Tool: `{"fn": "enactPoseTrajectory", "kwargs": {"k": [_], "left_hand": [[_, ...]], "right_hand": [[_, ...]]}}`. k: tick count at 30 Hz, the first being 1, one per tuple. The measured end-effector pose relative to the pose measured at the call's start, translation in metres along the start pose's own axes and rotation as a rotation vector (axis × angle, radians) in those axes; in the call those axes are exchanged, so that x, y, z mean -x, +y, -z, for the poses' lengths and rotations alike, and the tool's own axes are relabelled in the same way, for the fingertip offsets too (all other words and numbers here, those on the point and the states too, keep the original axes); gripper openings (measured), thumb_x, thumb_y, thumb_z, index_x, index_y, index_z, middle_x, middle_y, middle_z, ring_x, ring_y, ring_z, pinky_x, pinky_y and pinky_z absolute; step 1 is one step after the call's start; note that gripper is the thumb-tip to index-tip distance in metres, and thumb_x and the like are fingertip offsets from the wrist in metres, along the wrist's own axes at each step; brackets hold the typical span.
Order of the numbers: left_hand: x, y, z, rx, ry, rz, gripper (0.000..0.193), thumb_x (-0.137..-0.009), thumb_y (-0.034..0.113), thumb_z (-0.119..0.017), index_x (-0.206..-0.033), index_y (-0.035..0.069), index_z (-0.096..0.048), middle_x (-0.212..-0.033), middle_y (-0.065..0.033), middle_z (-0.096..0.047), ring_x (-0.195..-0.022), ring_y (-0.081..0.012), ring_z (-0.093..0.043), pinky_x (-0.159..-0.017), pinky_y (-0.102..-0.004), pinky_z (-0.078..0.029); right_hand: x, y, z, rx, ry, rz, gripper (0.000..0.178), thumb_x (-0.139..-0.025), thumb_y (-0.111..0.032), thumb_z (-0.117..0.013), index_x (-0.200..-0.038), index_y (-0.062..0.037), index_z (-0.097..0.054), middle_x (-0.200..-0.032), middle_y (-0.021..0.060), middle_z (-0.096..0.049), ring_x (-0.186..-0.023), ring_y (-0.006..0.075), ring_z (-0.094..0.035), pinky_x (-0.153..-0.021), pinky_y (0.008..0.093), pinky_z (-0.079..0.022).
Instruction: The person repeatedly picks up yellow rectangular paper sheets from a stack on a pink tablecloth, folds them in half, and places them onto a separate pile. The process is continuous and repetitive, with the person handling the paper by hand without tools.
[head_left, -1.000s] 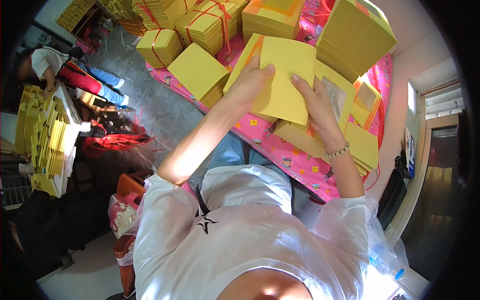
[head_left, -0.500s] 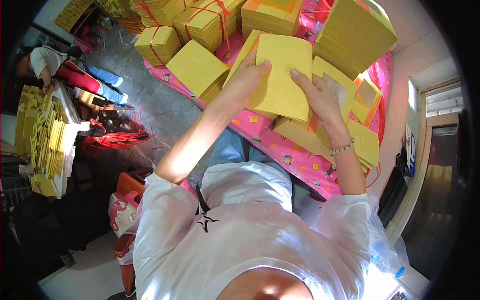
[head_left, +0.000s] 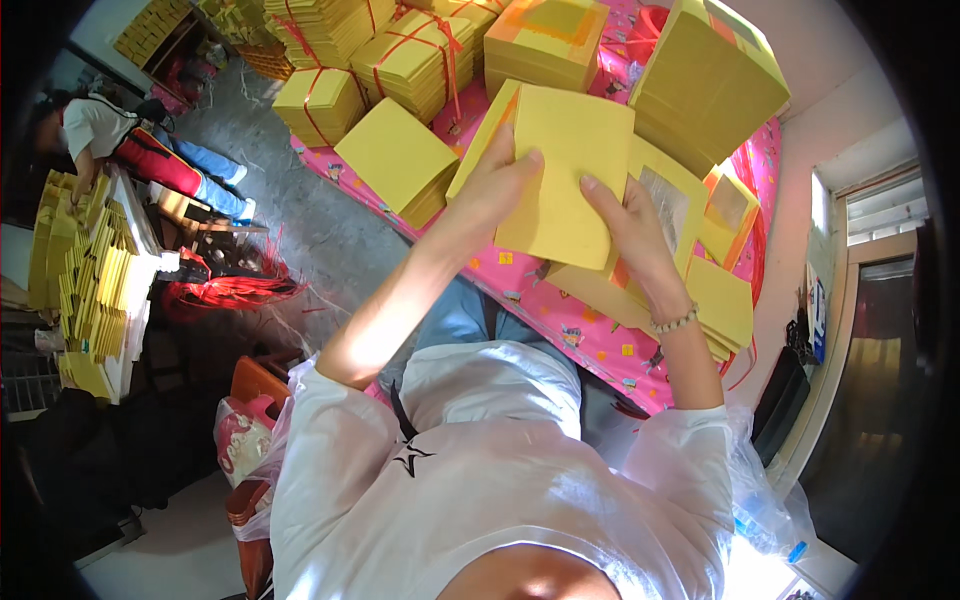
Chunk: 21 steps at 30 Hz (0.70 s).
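Note:
Between my two hands is a yellow paper sheet (head_left: 575, 130), held up over the table; whether it is one sheet or several I cannot tell. My left hand (head_left: 500, 190) grips its left edge, thumb on the face. On the right edge my right hand (head_left: 635, 225) presses with its thumb, the other fingers hidden behind. A strip of yellow paper with an orange edge (head_left: 487, 135) shows behind the left side. Below my right hand lie a yellow box (head_left: 600, 290) and a yellow stack (head_left: 727, 310). Left of my left hand sits another yellow paper stack (head_left: 397, 150).
The table has a pink patterned cover (head_left: 545, 315). Toward its far side stand a tied yellow bundle (head_left: 415, 60), an orange-topped stack (head_left: 540, 50) and a tall yellow block (head_left: 705, 85). At left, a person (head_left: 98, 130) bends over a table of yellow paper pieces (head_left: 110, 280).
My hands and the paper have shifted slightly downward in view, with the whole table scene. The paper's lower edge is tilted a little differently. The grip looks the same.

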<state>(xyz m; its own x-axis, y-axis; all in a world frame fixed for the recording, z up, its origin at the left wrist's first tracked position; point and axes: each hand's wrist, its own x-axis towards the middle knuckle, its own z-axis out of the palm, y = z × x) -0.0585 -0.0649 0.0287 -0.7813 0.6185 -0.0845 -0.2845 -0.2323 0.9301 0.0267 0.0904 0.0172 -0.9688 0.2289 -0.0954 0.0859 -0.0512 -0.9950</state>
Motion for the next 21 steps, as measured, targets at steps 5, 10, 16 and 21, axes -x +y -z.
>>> {"fn": "enactPoseTrajectory", "kwargs": {"k": [5,10,16,21], "left_hand": [[0.006,-0.022,-0.003,-0.162,0.063,-0.340,0.040,-0.096,0.009,-0.041,-0.134,-0.001,-0.032,-0.122,-0.0128,-0.051,-0.113,-0.0179,-0.050,-0.094,-0.0307,-0.041],[0.022,-0.017,-0.009,-0.233,0.053,-0.461,0.037,-0.097,0.012,-0.042,-0.129,-0.004,-0.034,-0.120,-0.0145,-0.050,-0.112,-0.0172,-0.048,-0.093,-0.0302,-0.040],[0.030,-0.020,-0.012,-0.178,0.041,-0.512,0.033,-0.099,0.014,-0.042,-0.128,-0.002,-0.034,-0.115,-0.0111,-0.050,-0.107,-0.0137,-0.048,-0.091,-0.0278,-0.040],[0.037,-0.017,-0.015,-0.147,0.052,-0.527,0.030,-0.099,0.014,-0.041,-0.125,0.000,-0.036,-0.114,-0.0092,-0.050,-0.106,-0.0120,-0.048,-0.090,-0.0260,-0.040]], "right_hand": [[0.007,-0.002,0.003,0.044,-0.032,0.066,0.035,-0.092,-0.018,-0.061,-0.119,0.0022,-0.055,-0.108,0.0073,-0.064,-0.095,0.0100,-0.060,-0.080,0.0259,-0.050],[0.016,-0.003,0.003,0.026,-0.059,0.142,0.035,-0.091,-0.015,-0.062,-0.120,0.0024,-0.053,-0.110,0.0077,-0.063,-0.096,0.0107,-0.060,-0.081,0.0261,-0.050],[0.024,-0.002,0.000,0.040,-0.076,0.181,0.036,-0.090,-0.014,-0.062,-0.121,0.0021,-0.052,-0.111,0.0071,-0.063,-0.098,0.0110,-0.059,-0.084,0.0263,-0.049],[0.030,-0.008,-0.004,0.069,-0.084,0.247,0.035,-0.091,-0.014,-0.061,-0.121,0.0021,-0.052,-0.111,0.0069,-0.063,-0.098,0.0104,-0.059,-0.083,0.0255,-0.048]]}}
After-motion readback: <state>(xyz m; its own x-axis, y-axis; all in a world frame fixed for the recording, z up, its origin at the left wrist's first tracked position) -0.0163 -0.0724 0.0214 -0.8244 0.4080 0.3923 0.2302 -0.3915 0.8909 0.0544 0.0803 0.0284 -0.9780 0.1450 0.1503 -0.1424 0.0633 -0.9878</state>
